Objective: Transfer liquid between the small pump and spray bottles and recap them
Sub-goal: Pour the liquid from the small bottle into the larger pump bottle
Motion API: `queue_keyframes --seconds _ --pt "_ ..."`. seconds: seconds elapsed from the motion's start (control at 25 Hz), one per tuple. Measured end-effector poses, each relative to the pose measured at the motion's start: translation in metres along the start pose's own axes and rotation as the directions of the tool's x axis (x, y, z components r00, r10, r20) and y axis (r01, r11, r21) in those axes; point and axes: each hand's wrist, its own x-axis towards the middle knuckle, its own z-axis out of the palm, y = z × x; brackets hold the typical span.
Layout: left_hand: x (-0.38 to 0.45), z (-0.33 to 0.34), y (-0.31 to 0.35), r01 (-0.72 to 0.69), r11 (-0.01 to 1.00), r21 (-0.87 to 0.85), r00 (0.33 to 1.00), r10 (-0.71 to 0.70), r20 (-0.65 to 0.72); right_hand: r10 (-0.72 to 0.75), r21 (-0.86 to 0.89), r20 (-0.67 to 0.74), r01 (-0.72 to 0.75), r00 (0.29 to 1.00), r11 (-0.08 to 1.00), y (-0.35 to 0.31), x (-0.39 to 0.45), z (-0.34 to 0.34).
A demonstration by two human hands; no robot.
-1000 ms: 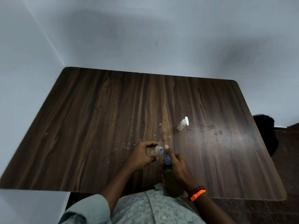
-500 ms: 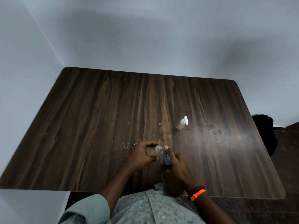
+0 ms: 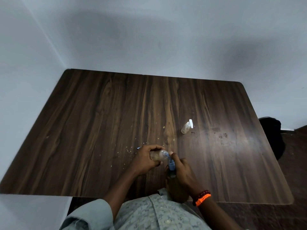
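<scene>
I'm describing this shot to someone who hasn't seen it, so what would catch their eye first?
Near the table's front edge, the left hand grips a clear bottle tipped sideways, neck toward a blue-topped bottle gripped in the right hand. Farther back and to the right, a small white-capped bottle stands alone. Bright orange and dark red bracelets circle the right wrist.

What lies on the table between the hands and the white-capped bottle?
Head view: only bare wood and a few pale crumbs between the hands and the white-capped bottle.

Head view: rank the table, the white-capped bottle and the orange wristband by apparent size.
1. Table, by far the largest.
2 and 3. White-capped bottle and orange wristband look alike; the wristband is nearer the camera, so unranked.
</scene>
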Motion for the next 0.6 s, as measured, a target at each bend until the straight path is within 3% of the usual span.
queue_keyframes --seconds 0.6 --pt "0.0089 -0.0006 -0.0011 0.035 0.999 -0.018 0.999 -0.035 0.028 -0.029 -0.049 0.016 0.030 0.999 0.998 -0.0021 0.0082 -0.0028"
